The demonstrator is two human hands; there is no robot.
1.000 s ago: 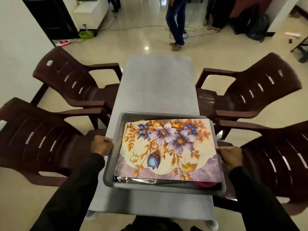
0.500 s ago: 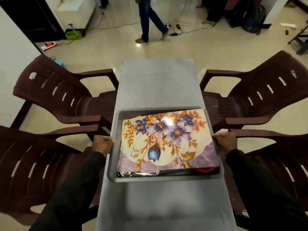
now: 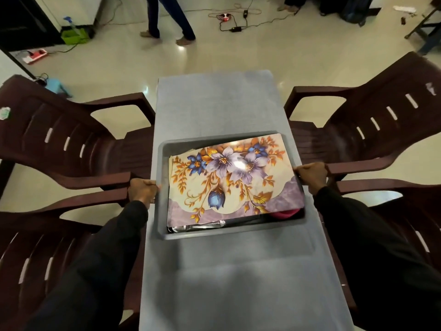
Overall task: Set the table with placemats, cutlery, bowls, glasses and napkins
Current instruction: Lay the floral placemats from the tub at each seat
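Gripping the 2 short ends of a grey plastic tray [image 3: 164,149], both hands have their fingers curled over its rolled rim: the left hand [image 3: 142,191] at the left edge, the right hand [image 3: 311,174] at the right edge, with dark sleeves running back from each. The tray is rectangular with rounded corners and deep, smooth walls. It sits over the middle of a long, narrow table [image 3: 214,103] covered in matte grey-blue cloth with a fine weave; whether its base touches the cloth or hangs just above cannot be told.

On top inside the tray lies a glossy rectangular placemat [image 3: 229,185], cream with purple and blue flowers, orange leaves and a scalloped lilac band along its near edge. From under that edge pokes shiny metal cutlery [image 3: 198,228], and to its right a rounded pink thing [image 3: 285,214], mostly hidden.

4 moulded dark-brown plastic chairs with slotted backs flank the table, 2 per side, among them the far left chair [image 3: 59,139] and the far right chair [image 3: 370,120]. Beyond, a person's legs [image 3: 167,17] stand on the polished pale floor.
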